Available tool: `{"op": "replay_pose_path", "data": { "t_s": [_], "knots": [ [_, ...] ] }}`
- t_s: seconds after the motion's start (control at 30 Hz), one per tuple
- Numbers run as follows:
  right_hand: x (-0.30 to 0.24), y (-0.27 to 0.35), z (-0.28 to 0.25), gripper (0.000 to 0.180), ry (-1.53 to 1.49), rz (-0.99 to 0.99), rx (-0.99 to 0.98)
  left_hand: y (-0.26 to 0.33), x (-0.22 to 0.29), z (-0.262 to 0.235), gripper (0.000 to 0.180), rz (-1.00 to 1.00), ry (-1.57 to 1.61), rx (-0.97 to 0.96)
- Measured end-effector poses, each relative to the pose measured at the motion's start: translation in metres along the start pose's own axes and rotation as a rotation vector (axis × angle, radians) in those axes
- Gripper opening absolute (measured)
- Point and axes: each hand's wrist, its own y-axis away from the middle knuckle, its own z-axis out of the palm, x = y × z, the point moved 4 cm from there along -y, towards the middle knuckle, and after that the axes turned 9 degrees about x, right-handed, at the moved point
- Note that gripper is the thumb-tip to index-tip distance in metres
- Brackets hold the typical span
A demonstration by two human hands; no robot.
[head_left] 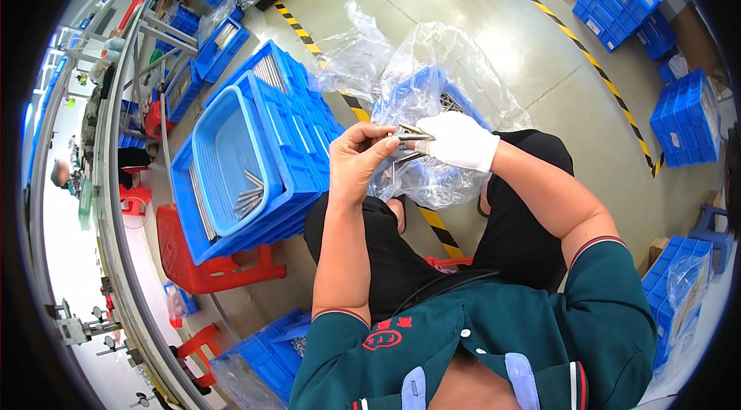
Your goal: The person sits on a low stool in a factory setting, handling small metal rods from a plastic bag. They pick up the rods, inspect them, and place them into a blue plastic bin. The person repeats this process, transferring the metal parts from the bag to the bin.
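My bare left hand (356, 161) is closed, thumb and fingertips pinching the end of a short, shiny metal rod (404, 136). My right hand (461, 143), in a white glove, is closed around several similar rods, whose ends stick out toward the left hand. Both hands meet above a blue crate (409, 92) lined with clear plastic film (471, 55), where more small metal pieces (449, 103) lie. To the left, a light blue basket (218, 113) holds a few loose metal rods (248, 195) in its near corner.
The basket sits on stacked blue crates (297, 128) holding longer rods (268, 72), beside a red stool (185, 259). Black-and-yellow tape (556, 28) marks the floor. More blue crates (687, 120) stand at the right, and a metal-framed bench (116, 201) runs along the left.
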Motion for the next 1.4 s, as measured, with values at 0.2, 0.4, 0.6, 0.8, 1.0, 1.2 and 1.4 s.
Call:
{"op": "replay_pose_path", "data": {
  "t_s": [0.2,0.4,0.6,0.8,1.0,1.2,1.4],
  "knots": [
    [-0.002,0.002,-0.002,0.038,0.035,0.000,0.059,0.002,-0.004,0.007,0.016,-0.046,0.031,-0.045],
    [-0.003,0.001,-0.005,0.033,0.085,-0.013,0.084,0.000,0.001,0.003,0.017,-0.081,0.017,0.014],
    [-0.002,0.003,-0.004,0.029,0.099,-0.042,0.102,-0.002,-0.001,-0.001,0.019,-0.009,0.059,0.010],
    [-0.003,0.004,-0.008,0.026,0.176,-0.071,0.131,0.000,0.003,0.004,0.017,0.032,0.013,-0.028],
    [-0.005,0.006,-0.012,0.019,0.256,-0.096,0.194,0.000,0.004,0.000,0.017,0.156,-0.228,-0.002],
    [0.000,0.005,-0.007,0.018,0.272,-0.086,0.222,0.003,0.005,0.007,0.018,-0.032,-0.089,-0.010],
    [0.001,0.002,-0.003,0.017,0.279,-0.088,0.235,-0.001,-0.003,0.004,0.018,-0.208,0.126,-0.040]
  ]
}}
